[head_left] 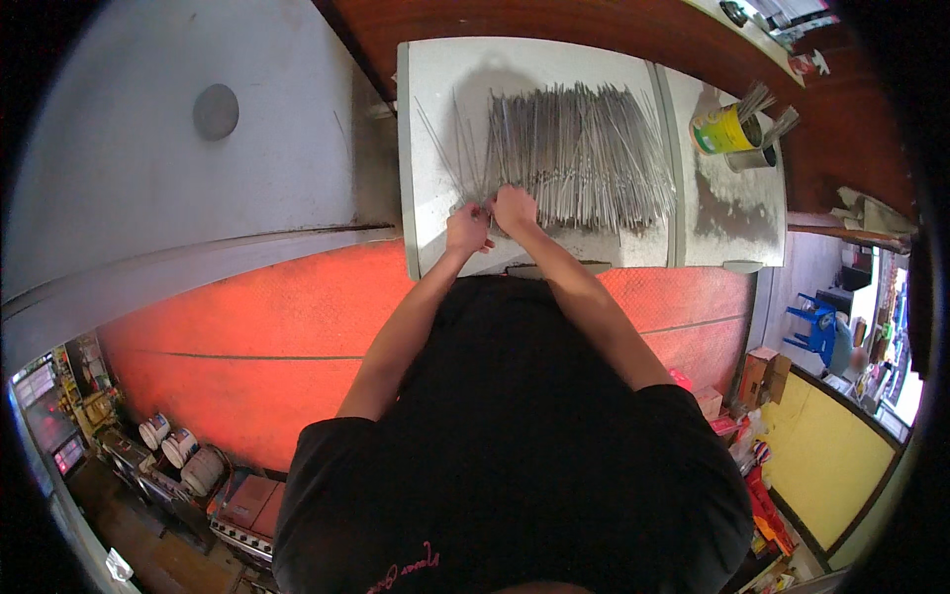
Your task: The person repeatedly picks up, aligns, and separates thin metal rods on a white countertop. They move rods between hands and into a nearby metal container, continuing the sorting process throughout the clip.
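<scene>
A dense row of thin metal skewers (579, 148) lies side by side on a pale, stained surface (426, 129). My left hand (468, 230) is closed near the row's lower left end, holding a few loose skewers that fan out upward. Just to its right, my right hand (514, 208) has its fingers closed at the lower ends of skewers at the row's left edge; what exactly they grip is partly hidden by the fingers.
A yellow container (717, 129) and a metal can (752, 158) with upright sticks stand on the right section. A large grey panel (247, 158) is at left. Buckets (180, 445), cardboard boxes (760, 376) and a blue chair (813, 332) are farther off.
</scene>
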The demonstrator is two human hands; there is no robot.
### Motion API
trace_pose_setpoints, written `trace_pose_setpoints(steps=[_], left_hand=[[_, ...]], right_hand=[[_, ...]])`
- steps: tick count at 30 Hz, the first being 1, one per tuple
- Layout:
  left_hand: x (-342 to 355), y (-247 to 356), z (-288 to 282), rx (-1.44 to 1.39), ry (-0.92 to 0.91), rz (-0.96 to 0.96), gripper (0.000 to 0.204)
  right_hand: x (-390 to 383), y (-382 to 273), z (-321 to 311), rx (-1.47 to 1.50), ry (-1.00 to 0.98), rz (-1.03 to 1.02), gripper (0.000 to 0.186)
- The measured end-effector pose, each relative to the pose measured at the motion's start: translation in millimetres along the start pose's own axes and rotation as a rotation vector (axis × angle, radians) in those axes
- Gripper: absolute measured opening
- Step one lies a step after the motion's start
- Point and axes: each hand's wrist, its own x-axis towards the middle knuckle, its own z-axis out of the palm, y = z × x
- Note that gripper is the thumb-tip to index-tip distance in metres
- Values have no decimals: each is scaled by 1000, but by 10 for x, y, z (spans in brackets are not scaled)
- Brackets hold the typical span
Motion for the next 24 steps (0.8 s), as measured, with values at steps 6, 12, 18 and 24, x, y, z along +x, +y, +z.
trace_pose_setpoints(steps=[6,12,18,24], left_hand=[[5,-55,30,59,38,48,20],[185,-284,51,340,244,287,26],[131,-196,41,132,306,177,29],[203,-227,70,144,300,209,31]], right_hand=[[121,115,99,40,123,-5,30],[131,120,136,-8,174,33,29],[0,-179,-161,-67,59,44,19],[163,17,86,-86,98,-62,32]])
